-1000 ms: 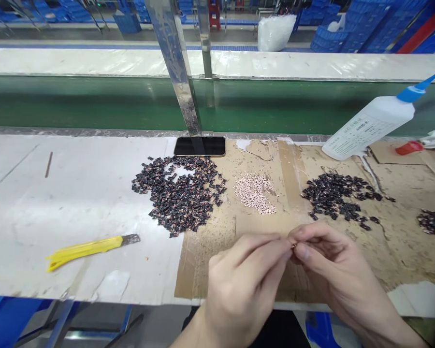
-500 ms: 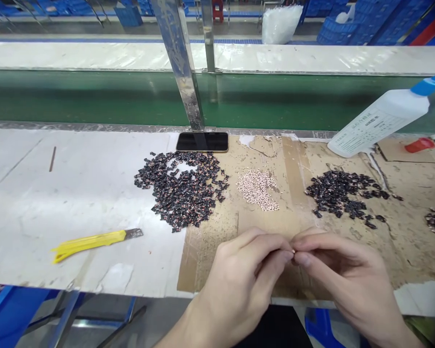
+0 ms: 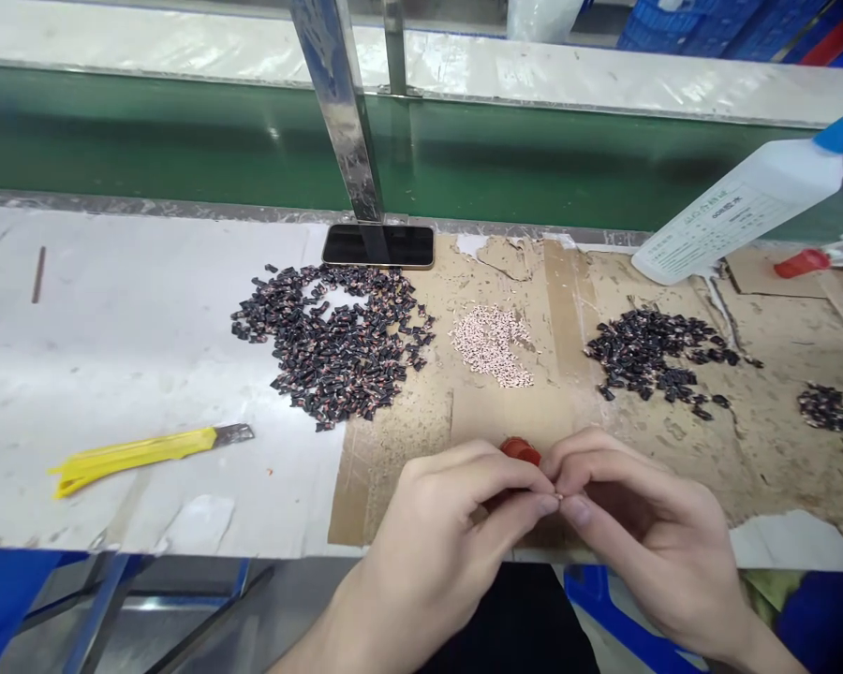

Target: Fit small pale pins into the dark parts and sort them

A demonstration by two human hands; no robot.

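Observation:
My left hand [image 3: 456, 515] and my right hand [image 3: 646, 524] meet fingertip to fingertip over the cardboard's front edge. Each is closed in a pinch, and a tiny pale pinkish piece [image 3: 558, 497] shows between the fingertips. Just behind the hands is a red cap-like object [image 3: 521, 449], partly covered by my fingers. Beyond them lies a small heap of tiny pinkish pieces [image 3: 492, 344]. Left of that spreads a large heap of small black pieces [image 3: 344, 346]. Another heap of black pieces [image 3: 650, 351] is to the right.
A yellow utility knife [image 3: 140, 457] with its blade out lies at left. A dark phone [image 3: 379, 246] rests at the foot of a metal post [image 3: 351, 131]. A white bottle [image 3: 737, 211] leans at the right, near a red nozzle [image 3: 801, 263]. A smaller black pile [image 3: 823, 406] sits far right.
The camera has tilted downward, so the scene sits higher in view. The red cap-like object now shows behind my fingers. Both hands keep their pinch together.

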